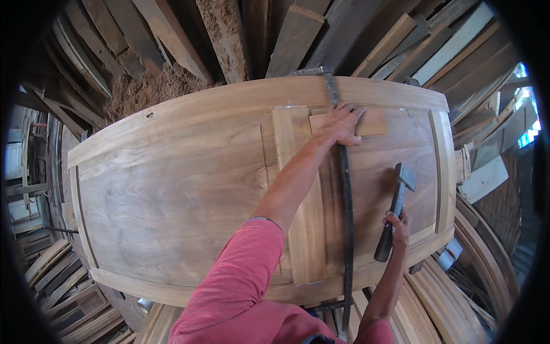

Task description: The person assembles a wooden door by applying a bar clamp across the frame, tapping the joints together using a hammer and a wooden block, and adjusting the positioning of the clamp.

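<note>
A panelled wooden door (pixel 172 189) lies flat in front of me. A long dark metal bar clamp (pixel 347 212) runs across it from the near edge to the far edge. My left hand (pixel 342 123) reaches over the door, fingers spread, resting on a small flat wooden block (pixel 375 122) and over the clamp bar near the far rail. My right hand (pixel 399 225) is closed around the dark handle of a hammer (pixel 397 195). The hammer's metal head points away from me, above the right-hand panel, apart from the block.
Rough planks (pixel 295 40) lean in a row beyond the door. A heap of wood shavings (pixel 154 92) lies at the far left. Stacked boards (pixel 441 304) are at the near right, and more timber (pixel 57 269) at the left.
</note>
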Demonstrator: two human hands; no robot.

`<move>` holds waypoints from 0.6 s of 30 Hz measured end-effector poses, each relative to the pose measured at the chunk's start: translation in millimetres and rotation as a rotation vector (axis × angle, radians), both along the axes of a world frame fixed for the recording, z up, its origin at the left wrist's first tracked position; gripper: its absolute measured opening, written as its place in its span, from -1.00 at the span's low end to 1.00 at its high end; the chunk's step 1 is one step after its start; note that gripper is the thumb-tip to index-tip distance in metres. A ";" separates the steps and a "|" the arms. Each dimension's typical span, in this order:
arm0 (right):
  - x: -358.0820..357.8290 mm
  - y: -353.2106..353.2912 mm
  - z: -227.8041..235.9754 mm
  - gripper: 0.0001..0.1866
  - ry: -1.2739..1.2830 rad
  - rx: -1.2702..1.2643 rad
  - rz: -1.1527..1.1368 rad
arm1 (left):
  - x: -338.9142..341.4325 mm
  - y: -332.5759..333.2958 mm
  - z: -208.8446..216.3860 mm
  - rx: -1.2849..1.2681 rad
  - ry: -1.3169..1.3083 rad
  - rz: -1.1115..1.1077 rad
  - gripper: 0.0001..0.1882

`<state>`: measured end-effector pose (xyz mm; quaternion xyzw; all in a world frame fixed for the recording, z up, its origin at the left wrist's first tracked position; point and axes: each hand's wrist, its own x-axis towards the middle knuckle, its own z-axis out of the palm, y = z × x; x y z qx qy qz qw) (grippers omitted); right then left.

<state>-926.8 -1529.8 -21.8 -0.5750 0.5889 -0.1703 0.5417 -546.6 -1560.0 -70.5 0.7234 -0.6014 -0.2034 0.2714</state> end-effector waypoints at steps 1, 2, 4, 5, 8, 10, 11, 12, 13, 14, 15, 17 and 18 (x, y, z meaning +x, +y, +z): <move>-6.1 10.1 -2.5 -0.76 -0.008 -0.002 -0.007 | -0.2 0.3 1.6 -0.002 -0.008 -0.007 0.00; -11.5 19.4 -3.2 -0.75 -0.031 0.035 -0.034 | -0.1 -0.1 3.1 0.011 0.002 -0.008 0.01; -20.1 30.7 -3.0 -0.74 -0.026 0.052 -0.021 | 0.0 -0.5 4.2 0.022 0.008 -0.016 0.01; -21.6 31.3 -0.1 -0.74 -0.030 0.049 -0.027 | 0.3 -0.5 3.8 0.035 -0.004 -0.010 0.02; -14.0 28.7 13.7 -0.74 0.001 0.028 0.008 | 2.6 -1.1 -1.0 0.041 -0.027 0.001 0.03; 4.9 12.2 16.5 -0.73 -0.037 -0.074 0.019 | 2.1 0.1 -5.7 0.038 -0.033 0.007 0.04; 12.2 -0.5 18.6 -0.73 -0.025 -0.104 0.055 | 1.8 -0.5 -5.1 0.029 -0.030 0.004 0.03; 20.5 -13.7 20.7 -0.73 -0.014 -0.135 0.092 | 1.4 -1.1 -4.3 0.020 -0.028 0.002 0.03; 32.5 -23.7 21.5 -0.73 -0.014 -0.134 0.089 | 0.4 -1.6 -3.9 0.022 -0.028 -0.001 0.03; 46.2 -32.7 23.6 -0.73 -0.031 -0.186 0.115 | -0.5 -1.8 -2.0 0.024 -0.029 -0.002 0.03; 56.8 -40.6 26.1 -0.72 -0.047 -0.238 0.141 | -0.9 -1.9 -0.1 0.026 -0.030 -0.003 0.03; 70.2 -57.8 35.7 -0.71 0.026 -0.266 0.260 | -0.7 -1.5 -3.1 -0.002 -0.035 0.002 0.02; 72.1 -63.5 38.7 -0.70 0.100 -0.292 0.373 | -0.7 -2.0 -4.3 -0.029 -0.041 0.003 0.02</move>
